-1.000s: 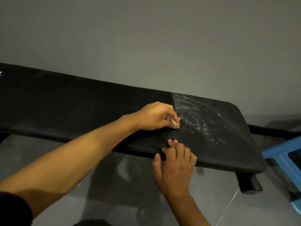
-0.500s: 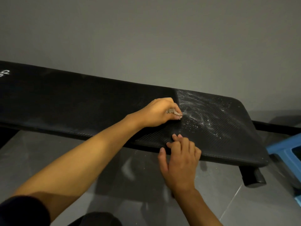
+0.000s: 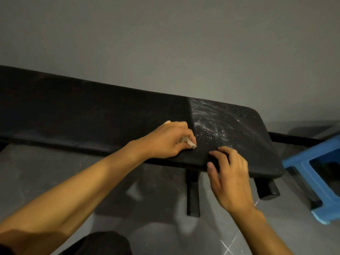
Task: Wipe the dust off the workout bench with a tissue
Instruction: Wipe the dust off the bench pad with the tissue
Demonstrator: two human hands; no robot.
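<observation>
A long black workout bench [image 3: 92, 115] runs from the left edge to the right. Its right end carries white dust [image 3: 217, 118] in smears and specks; the left part looks dark and clean. My left hand [image 3: 165, 138] grips a small crumpled tissue [image 3: 187, 141] and presses it on the pad just left of the dust. My right hand [image 3: 230, 173] rests on the bench's front edge, fingers laid over the pad below the dusty patch.
A grey wall stands behind the bench. A blue plastic stool [image 3: 312, 173] sits on the tiled floor at the right. Black bench legs [image 3: 193, 192] drop to the floor under the right end. My dark-clothed knee [image 3: 103, 243] shows at the bottom.
My left hand with the tissue has slid toward the bench's front edge. My right hand shifted to the right along that edge. The camera view rose slightly, showing the bench legs.
</observation>
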